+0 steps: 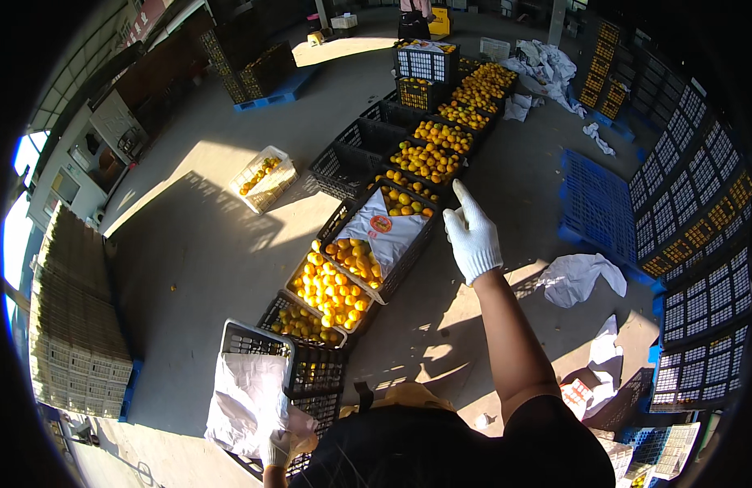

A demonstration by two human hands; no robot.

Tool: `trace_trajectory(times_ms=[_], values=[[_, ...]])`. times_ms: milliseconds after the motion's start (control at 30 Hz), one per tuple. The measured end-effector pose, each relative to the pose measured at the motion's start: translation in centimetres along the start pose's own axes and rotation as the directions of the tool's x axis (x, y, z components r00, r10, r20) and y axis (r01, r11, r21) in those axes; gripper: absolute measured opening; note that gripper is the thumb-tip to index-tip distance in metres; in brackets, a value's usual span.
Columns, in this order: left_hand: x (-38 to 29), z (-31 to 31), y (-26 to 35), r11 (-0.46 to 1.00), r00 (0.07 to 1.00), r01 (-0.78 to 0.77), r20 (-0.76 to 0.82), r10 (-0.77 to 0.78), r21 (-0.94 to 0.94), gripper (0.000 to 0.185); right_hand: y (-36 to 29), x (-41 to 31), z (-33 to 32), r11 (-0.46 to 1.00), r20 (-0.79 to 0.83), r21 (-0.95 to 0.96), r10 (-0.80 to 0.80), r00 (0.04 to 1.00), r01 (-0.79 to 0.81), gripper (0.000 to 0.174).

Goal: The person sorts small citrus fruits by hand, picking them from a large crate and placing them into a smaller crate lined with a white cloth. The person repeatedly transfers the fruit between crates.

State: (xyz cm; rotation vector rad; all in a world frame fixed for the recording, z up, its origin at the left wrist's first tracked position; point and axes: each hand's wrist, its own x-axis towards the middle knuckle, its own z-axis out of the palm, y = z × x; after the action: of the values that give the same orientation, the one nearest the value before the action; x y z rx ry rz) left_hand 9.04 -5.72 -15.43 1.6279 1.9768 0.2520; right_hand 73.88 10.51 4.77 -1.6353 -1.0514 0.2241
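Observation:
My right hand (pixel 473 235), in a white knitted glove, is raised over the floor with its thumb and forefinger apart and nothing in it. Just left of it is a black plastic crate (pixel 406 259) of orange citrus fruit, partly covered by a white printed liner sheet (pixel 385 229). Low on the left, my gloved left hand (pixel 277 448) is at the edge of a white liner sheet (pixel 248 390), draped over a black crate (pixel 257 335). Glare and the sheet hide its fingers, so its grip is unclear. Between the hands lies a sunlit crate of oranges (pixel 330 290).
More fruit crates (pixel 434 158) run away in a row. A white crate (pixel 265 179) with some fruit sits left on the floor. Crumpled sheets (pixel 580 279), a blue pallet (pixel 599 204) and stacked black crates (pixel 687 183) line the right. A person (pixel 415 18) stands far back.

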Motion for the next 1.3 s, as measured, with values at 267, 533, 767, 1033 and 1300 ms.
trace_trajectory(times_ms=[267,533,767,1033,1300], values=[[-2.5,2.2,-4.1,0.979,0.989,0.104,-0.089,-0.121,-0.174,0.029,-0.9,-2.2,3.2,0.993,0.175,0.074,0.074,0.982,-0.088,0.059],[-7.8,0.2,-0.9,0.982,0.973,0.184,-0.135,-0.189,-0.049,0.028,-4.3,-6.7,9.0,0.993,0.459,0.058,-0.122,0.88,0.107,0.057],[-11.2,0.5,-1.2,0.961,0.942,0.26,-0.196,-0.273,-0.088,0.025,-6.5,-10.3,14.1,0.968,0.616,0.191,-0.249,0.748,0.164,0.058],[-14.5,0.9,-2.0,0.926,0.891,0.349,-0.254,-0.376,-0.147,0.022,-9.3,-15.2,17.8,0.965,0.795,0.232,-0.258,0.549,0.118,0.054],[-16.6,1.4,-2.2,0.886,0.836,0.419,-0.295,-0.462,-0.2,0.019,-12.4,-19.9,21.6,0.923,0.869,0.349,-0.383,0.314,0.16,0.058]])
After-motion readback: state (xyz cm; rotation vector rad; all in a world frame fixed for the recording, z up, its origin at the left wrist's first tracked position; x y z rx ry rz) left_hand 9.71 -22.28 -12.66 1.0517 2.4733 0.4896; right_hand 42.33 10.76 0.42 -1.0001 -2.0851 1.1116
